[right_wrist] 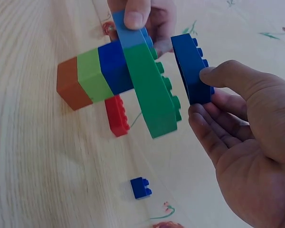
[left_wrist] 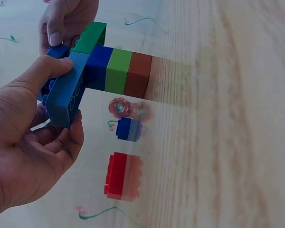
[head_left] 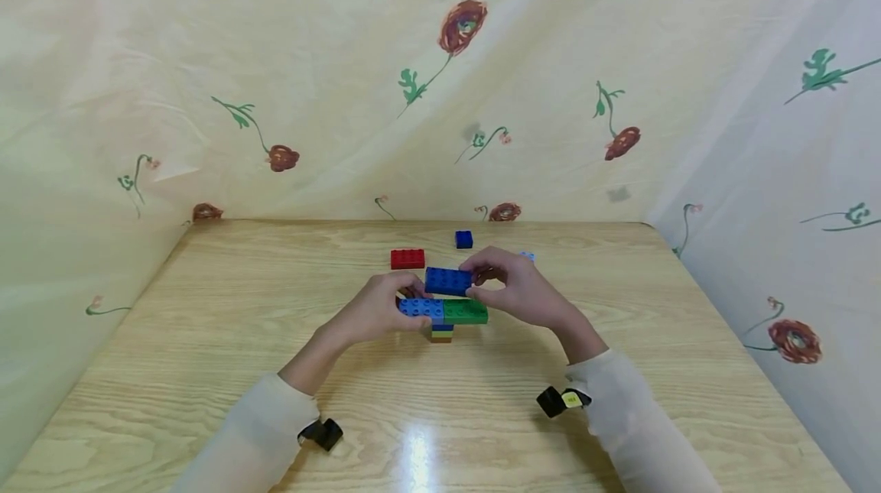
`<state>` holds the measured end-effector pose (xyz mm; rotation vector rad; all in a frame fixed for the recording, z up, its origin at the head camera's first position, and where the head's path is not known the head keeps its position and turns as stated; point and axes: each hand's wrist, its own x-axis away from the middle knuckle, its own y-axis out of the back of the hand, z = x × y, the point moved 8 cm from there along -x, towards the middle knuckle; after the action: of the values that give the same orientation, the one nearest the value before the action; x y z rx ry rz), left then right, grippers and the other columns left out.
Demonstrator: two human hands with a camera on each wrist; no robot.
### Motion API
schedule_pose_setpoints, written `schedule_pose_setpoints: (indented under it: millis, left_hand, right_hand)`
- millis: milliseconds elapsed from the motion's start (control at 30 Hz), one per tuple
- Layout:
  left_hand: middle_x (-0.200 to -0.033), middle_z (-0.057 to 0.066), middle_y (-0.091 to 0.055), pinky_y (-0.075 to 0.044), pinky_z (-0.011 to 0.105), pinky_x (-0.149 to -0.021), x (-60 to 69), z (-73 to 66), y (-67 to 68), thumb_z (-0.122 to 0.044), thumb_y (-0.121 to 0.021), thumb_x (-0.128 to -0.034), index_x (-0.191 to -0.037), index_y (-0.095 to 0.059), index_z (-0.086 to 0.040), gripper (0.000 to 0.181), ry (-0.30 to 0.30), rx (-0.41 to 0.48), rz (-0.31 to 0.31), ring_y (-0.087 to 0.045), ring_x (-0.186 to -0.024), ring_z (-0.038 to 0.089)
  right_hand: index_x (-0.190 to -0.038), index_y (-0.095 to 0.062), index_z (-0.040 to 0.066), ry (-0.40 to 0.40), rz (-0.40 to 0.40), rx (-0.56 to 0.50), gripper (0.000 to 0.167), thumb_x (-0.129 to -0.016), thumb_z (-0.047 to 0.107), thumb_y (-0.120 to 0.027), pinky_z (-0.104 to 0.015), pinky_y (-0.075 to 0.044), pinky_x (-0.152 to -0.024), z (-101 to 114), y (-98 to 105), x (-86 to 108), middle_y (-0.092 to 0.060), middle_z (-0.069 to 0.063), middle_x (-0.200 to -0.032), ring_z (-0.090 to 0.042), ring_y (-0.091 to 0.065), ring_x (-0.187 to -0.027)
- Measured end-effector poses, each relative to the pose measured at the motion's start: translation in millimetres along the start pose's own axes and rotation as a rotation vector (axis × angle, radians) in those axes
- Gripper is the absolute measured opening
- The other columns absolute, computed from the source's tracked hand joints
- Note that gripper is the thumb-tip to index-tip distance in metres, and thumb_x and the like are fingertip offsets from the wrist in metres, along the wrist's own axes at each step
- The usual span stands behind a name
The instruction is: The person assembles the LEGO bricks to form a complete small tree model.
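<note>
A dark blue long brick (head_left: 447, 280) is pinched at its right end between thumb and fingers of my right hand (head_left: 519, 290). It hangs just above a light blue brick (head_left: 418, 308) and a green brick (head_left: 468, 312), and the right wrist view shows a gap below it. My left hand (head_left: 378, 306) grips the light blue brick, thumb on its near side. These two bricks lie end to end across a column of a blue brick (right_wrist: 115, 67), a lime green brick (right_wrist: 94, 76) and a brown brick (right_wrist: 74, 84), which stands on the table.
Behind the hands on the wooden table (head_left: 227, 309) lie a red brick (head_left: 407, 259) and a small dark blue brick (head_left: 464, 239). A light blue piece (head_left: 528, 256) shows partly behind my right hand. Flower-patterned cloth (head_left: 330, 95) hangs at the back and sides.
</note>
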<state>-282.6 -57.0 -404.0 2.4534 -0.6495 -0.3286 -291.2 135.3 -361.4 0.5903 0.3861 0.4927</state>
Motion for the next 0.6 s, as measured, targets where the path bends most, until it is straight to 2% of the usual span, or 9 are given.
schedule_pose_setpoints:
  millis: [333, 467, 600]
  left_hand:
    - [-0.109, 0.007, -0.071, -0.054, 0.026, -0.078, -1.2, 0.3, -0.1, -0.027, -0.084, -0.0848, -0.114, -0.068, -0.008, 0.038, -0.013, -0.030, -0.004, -0.060, -0.095, 0.018]
    - [-0.113, 0.008, -0.070, -0.055, 0.026, -0.080, -1.0, -0.7, 0.1, -0.026, -0.084, -0.0849, -0.120, -0.069, -0.008, 0.042, -0.018, -0.015, -0.004, -0.061, -0.097, 0.018]
    - [-0.114, 0.008, -0.069, -0.055, 0.027, -0.080, -0.9, -1.4, 0.1, -0.026, -0.084, -0.0853, -0.120, -0.070, -0.009, 0.041, -0.020, -0.006, -0.002, -0.061, -0.098, 0.019]
  right_hand:
    - [-0.122, -0.070, 0.011, 0.030, 0.074, 0.024, 0.031, -0.092, 0.012, -0.077, -0.051, -0.056, -0.098, 6, -16, 1.7, -0.070, -0.004, -0.118, -0.019, -0.066, -0.103]
    - [-0.121, -0.070, 0.012, 0.032, 0.091, 0.036, 0.031, -0.092, 0.012, -0.078, -0.056, -0.055, -0.098, 6, -20, 1.7, -0.069, -0.004, -0.118, -0.019, -0.066, -0.103]
    - [-0.121, -0.070, 0.013, 0.024, 0.099, 0.034, 0.030, -0.092, 0.013, -0.078, -0.056, -0.055, -0.099, 6, -23, 1.7, -0.069, -0.004, -0.117, -0.019, -0.065, -0.103]
